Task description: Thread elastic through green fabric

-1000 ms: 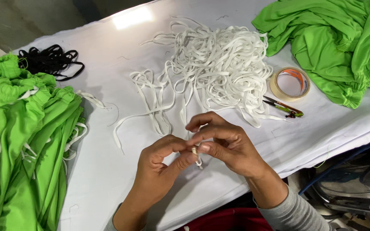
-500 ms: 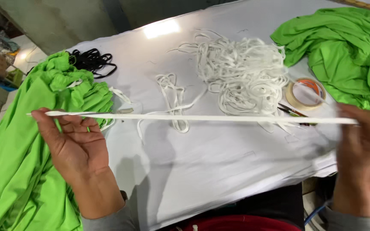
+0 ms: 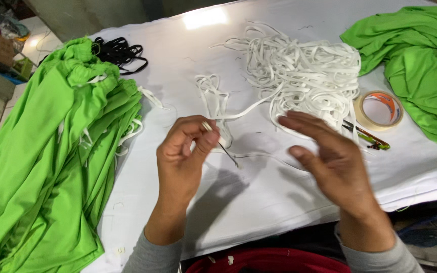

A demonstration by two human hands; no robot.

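Head view looks down on a white counter (image 3: 279, 202). Left hand (image 3: 185, 151) pinches one end of a white flat cord (image 3: 238, 112) between thumb and fingertips, with a thin dark needle-like tool (image 3: 228, 153) jutting down-right from the pinch. From there the cord runs up and right toward the loose heap of white cords (image 3: 304, 71). Right hand (image 3: 330, 156), blurred, hovers open and empty just right of the pinch, clear of the cord.
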